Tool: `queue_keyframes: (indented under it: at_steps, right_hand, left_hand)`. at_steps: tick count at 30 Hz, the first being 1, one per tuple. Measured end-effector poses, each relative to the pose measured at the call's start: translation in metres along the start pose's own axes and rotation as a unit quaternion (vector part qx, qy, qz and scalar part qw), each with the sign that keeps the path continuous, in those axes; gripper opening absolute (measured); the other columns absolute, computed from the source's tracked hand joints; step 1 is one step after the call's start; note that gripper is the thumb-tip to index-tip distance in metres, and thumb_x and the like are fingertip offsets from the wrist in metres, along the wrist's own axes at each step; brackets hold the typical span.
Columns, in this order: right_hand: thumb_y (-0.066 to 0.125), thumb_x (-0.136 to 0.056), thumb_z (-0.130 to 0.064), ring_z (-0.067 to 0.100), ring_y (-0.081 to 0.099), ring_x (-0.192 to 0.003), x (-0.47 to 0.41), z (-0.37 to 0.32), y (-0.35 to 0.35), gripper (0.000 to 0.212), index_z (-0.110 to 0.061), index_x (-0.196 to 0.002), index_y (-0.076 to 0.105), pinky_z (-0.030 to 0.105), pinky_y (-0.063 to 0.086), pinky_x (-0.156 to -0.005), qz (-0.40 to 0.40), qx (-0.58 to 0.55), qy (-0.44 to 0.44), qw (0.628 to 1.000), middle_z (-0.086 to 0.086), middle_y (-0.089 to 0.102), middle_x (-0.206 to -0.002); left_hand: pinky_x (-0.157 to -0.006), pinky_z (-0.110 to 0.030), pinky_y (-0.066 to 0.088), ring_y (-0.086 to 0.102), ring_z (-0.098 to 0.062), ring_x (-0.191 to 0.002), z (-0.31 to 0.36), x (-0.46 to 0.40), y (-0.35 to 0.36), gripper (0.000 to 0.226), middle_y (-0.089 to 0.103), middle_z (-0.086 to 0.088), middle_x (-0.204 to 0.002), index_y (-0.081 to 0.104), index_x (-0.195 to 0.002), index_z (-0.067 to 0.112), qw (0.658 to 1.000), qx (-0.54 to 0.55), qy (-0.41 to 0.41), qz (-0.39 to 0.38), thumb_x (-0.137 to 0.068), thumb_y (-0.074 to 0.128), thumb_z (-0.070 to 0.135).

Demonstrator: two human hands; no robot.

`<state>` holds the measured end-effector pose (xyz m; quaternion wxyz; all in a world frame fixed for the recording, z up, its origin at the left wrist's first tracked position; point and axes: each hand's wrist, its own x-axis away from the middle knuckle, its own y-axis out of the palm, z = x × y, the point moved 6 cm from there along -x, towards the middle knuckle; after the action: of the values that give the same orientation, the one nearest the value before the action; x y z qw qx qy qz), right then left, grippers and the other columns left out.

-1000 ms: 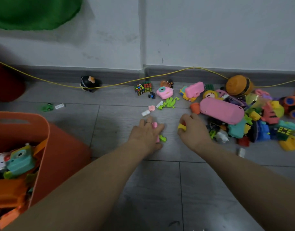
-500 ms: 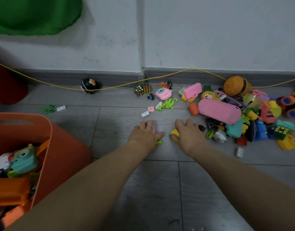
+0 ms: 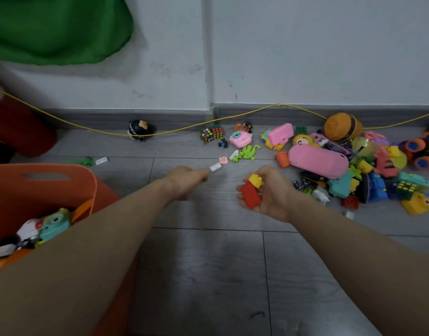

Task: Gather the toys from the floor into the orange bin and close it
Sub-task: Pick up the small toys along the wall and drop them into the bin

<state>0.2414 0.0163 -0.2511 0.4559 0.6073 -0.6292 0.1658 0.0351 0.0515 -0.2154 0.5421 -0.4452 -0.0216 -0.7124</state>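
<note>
Mid-frame above the floor (image 3: 208,275), the right hand (image 3: 266,192) cups red and yellow blocks (image 3: 251,194); the left hand (image 3: 184,180) looks closed, contents unclear. Gathering continues; next, drop them into the orange bin (image 3: 63,190), lower left.

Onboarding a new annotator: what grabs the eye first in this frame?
The bright heap of toys against the wall at right, led by a long pink case. Then the right hand at centre, palm up, holding red and yellow blocks. The orange bin sits lower left, part-filled.
</note>
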Motion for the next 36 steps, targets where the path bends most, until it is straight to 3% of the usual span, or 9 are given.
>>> queue_keyframes:
  at_steps: [4, 8, 12, 14, 16, 20, 24, 29, 36]
  right_hand:
    - [0.055, -0.093, -0.035, 0.024, 0.061, -0.067, -0.006, 0.007, 0.018, 0.029, -0.01, -0.079, 0.058, 0.032, 0.055, -0.063, -0.023, -0.01, 0.019, 1.0, 0.018, 0.064, -0.087]
    - [0.054, -0.097, -0.028, 0.023, 0.056, -0.056, -0.015, -0.007, 0.016, 0.025, -0.008, -0.083, 0.054, 0.03, 0.05, -0.052, 0.077, 0.181, -0.063, 0.978, 0.018, 0.06, -0.081]
    - [0.051, -0.095, -0.031, 0.029, 0.066, -0.062, -0.028, -0.034, 0.006, 0.018, -0.016, -0.104, 0.057, 0.034, 0.057, -0.052, 0.171, 0.411, -0.184, 0.876, 0.011, 0.062, -0.08]
    - [0.05, -0.094, -0.034, 0.034, 0.067, -0.088, -0.036, -0.048, 0.003, 0.033, -0.025, -0.124, 0.054, 0.045, 0.058, -0.075, 0.196, 0.498, -0.245, 0.808, 0.013, 0.063, -0.104]
    - [0.05, -0.094, -0.035, 0.035, 0.059, -0.108, -0.049, -0.06, 0.001, 0.048, -0.032, -0.142, 0.043, 0.045, 0.049, -0.095, 0.207, 0.569, -0.275, 0.747, 0.016, 0.045, -0.134]
    - [0.051, -0.095, -0.033, 0.04, 0.045, -0.125, -0.066, -0.07, 0.006, 0.054, -0.034, -0.147, 0.035, 0.041, 0.043, -0.1, 0.187, 0.653, -0.296, 0.672, 0.022, 0.027, -0.143]
    - [0.053, -0.095, -0.035, 0.034, 0.037, -0.132, -0.083, -0.069, 0.014, 0.054, -0.038, -0.146, 0.037, 0.035, 0.034, -0.106, 0.103, 0.663, -0.308, 0.675, 0.022, 0.031, -0.141]
    - [0.052, -0.095, -0.043, 0.037, 0.04, -0.132, -0.095, -0.072, 0.022, 0.056, -0.048, -0.147, 0.03, 0.039, 0.038, -0.107, 0.05, 0.721, -0.276, 0.633, 0.02, 0.02, -0.15]
    - [0.06, -0.089, -0.037, 0.034, 0.053, -0.098, -0.083, -0.075, 0.029, 0.036, -0.025, -0.122, 0.053, 0.039, 0.048, -0.084, 0.072, 0.715, -0.329, 0.613, 0.008, 0.035, -0.113]
  left_hand:
    - [-0.069, -0.03, 0.041, 0.046, -0.021, -0.076, -0.003, 0.003, 0.0, 0.017, 0.051, -0.007, -0.081, 0.056, -0.085, 0.016, 1.0, 0.028, -0.011, -0.006, -0.085, 0.058, 0.033]
    - [-0.059, -0.024, 0.035, 0.048, -0.017, -0.07, 0.004, -0.01, 0.003, 0.026, 0.054, -0.003, -0.076, 0.057, -0.072, 0.015, 0.99, -0.126, 0.063, 0.02, -0.089, 0.058, 0.035]
    - [-0.062, -0.024, 0.037, 0.051, -0.023, -0.083, 0.014, -0.03, 0.019, 0.022, 0.054, -0.009, -0.095, 0.053, -0.084, 0.018, 0.961, -0.232, 0.146, 0.035, -0.095, 0.052, 0.037]
    - [-0.082, -0.031, 0.047, 0.054, -0.024, -0.092, 0.015, -0.04, 0.026, 0.019, 0.047, -0.009, -0.109, 0.052, -0.094, 0.024, 0.949, -0.27, 0.159, 0.034, -0.095, 0.049, 0.043]
    - [-0.092, -0.04, 0.049, 0.056, -0.027, -0.102, 0.016, -0.052, 0.034, 0.027, 0.041, -0.011, -0.124, 0.052, -0.112, 0.029, 0.929, -0.331, 0.165, 0.029, -0.096, 0.045, 0.049]
    - [-0.092, -0.046, 0.045, 0.046, -0.037, -0.121, 0.029, -0.06, 0.041, 0.041, 0.022, -0.016, -0.149, 0.04, -0.136, 0.032, 0.859, -0.473, 0.191, 0.048, -0.099, 0.037, 0.05]
    - [-0.094, -0.048, 0.044, 0.043, -0.038, -0.123, 0.04, -0.068, 0.046, 0.047, 0.023, -0.015, -0.149, 0.034, -0.143, 0.031, 0.828, -0.509, 0.232, 0.042, -0.1, 0.036, 0.049]
    - [-0.087, -0.044, 0.047, 0.045, -0.034, -0.12, 0.051, -0.075, 0.044, 0.042, 0.025, -0.008, -0.151, 0.042, -0.138, 0.031, 0.806, -0.513, 0.287, 0.069, -0.099, 0.041, 0.045]
    - [-0.08, -0.041, 0.049, 0.044, -0.03, -0.119, 0.051, -0.083, 0.041, 0.044, 0.027, 0.002, -0.153, 0.042, -0.139, 0.032, 0.8, -0.503, 0.319, 0.068, -0.096, 0.044, 0.042]
